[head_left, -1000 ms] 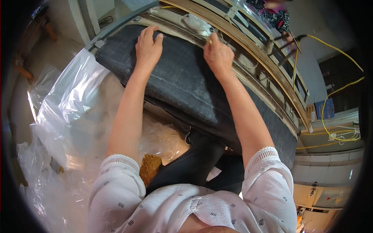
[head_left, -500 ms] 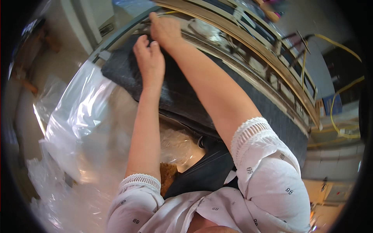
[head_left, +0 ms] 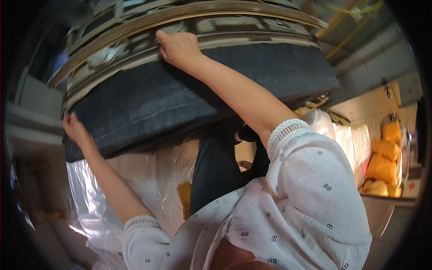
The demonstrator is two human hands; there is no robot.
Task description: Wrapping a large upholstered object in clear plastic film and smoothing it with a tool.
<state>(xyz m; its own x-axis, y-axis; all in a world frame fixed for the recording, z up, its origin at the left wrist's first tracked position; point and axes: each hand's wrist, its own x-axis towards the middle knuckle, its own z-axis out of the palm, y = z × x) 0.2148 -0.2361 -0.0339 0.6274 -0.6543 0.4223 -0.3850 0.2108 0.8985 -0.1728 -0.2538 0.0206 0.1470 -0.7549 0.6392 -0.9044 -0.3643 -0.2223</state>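
A long panel covered in black cloth (head_left: 157, 101) stretches across in front of me. My right hand (head_left: 180, 48) is at its far edge, over a pale strip (head_left: 216, 42) that runs along that side. Its fingers are curled closed, and whatever they pinch is hidden beneath them. Out at the panel's left end, my left hand (head_left: 77, 130) lies against the cloth by the corner, thumb and fingers somewhat apart. Nothing shows in the left hand.
Beyond the panel runs a wooden rail (head_left: 189, 14) with a frame behind it. Clear plastic sheeting (head_left: 85, 193) hangs at the near left. Yellow-orange bundles (head_left: 382, 166) and white plastic-wrapped goods (head_left: 348, 137) stand at the right. Yellow cord (head_left: 348, 40) hangs at the far right.
My view has swung, so the panel now lies more crosswise. My hands, close together before at the far left corner, are apart: the right along the far edge, the left at the left end.
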